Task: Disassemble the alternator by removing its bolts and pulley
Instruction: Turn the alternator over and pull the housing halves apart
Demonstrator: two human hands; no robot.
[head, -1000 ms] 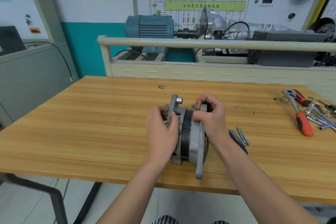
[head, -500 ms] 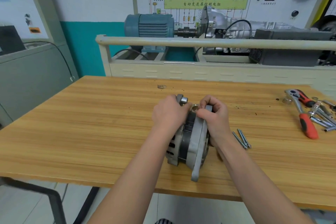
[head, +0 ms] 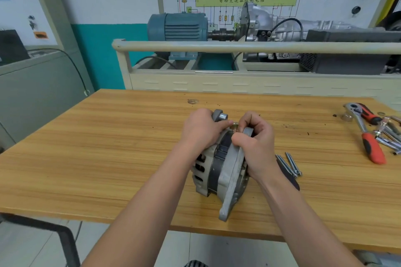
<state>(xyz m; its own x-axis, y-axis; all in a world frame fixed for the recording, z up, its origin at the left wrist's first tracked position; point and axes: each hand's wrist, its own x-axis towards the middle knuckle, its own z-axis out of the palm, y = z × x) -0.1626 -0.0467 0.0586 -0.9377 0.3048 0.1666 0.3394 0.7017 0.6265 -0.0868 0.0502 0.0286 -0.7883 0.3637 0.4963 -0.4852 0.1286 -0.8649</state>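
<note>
The grey alternator point(head: 219, 171) stands on edge near the front of the wooden table point(head: 108, 147), its dark stator band showing between two cast housing halves. My left hand point(head: 200, 130) grips the left housing half over its top, thumb reaching toward the middle. My right hand point(head: 255, 143) grips the right housing half, fingers curled over its upper rim. A mounting lug point(head: 220, 116) sticks up between the hands. Loose long bolts point(head: 289, 163) lie on the table just right of my right wrist. The pulley side is hidden behind my right hand.
A ratchet with a red handle point(head: 366, 136), sockets and extension bars point(head: 390, 134) lie at the table's right edge. A small washer point(head: 192, 101) sits at mid-back. Behind the table stands a beige training bench point(head: 238, 84) with a blue motor point(head: 180, 28).
My left hand slid from the alternator's left side up over the top of the left housing half. The alternator tilted slightly; my right hand kept its grip on the right half.
</note>
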